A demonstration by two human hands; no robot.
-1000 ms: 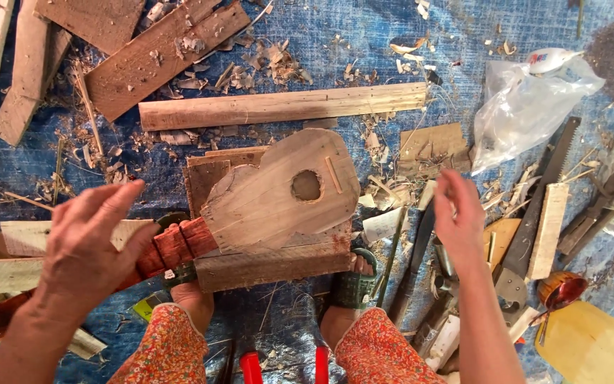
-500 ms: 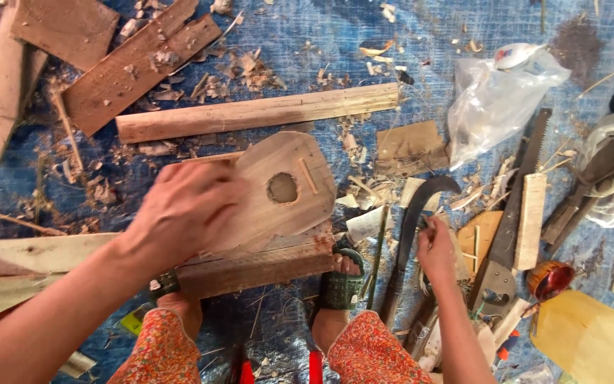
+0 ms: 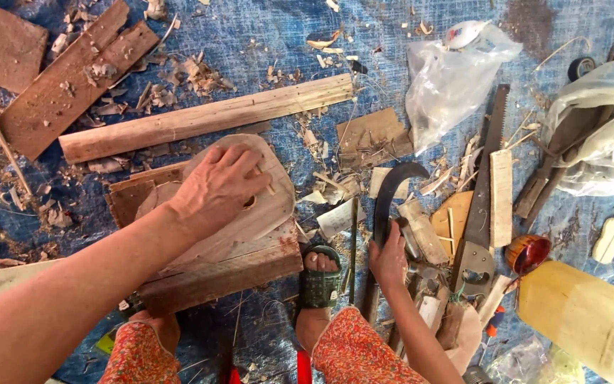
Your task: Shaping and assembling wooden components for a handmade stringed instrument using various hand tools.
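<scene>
Two hands busy: left hand (image 3: 216,188) spread flat, pinning rounded wooden body (image 3: 268,206) at frame centre; right hand (image 3: 390,257) closed round curved dark blade (image 3: 392,186). Best kept pressed firmly.

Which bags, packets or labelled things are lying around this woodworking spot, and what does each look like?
Clear plastic bag: upper right on the blue tarp, crumpled, with a white lid-like thing bearing a red and blue label at its top.
Second clear plastic bag: far right edge, wrinkled, draped over dark tools.
Small crinkled clear wrapper: bottom right corner.
No signs or screens in view.
</scene>
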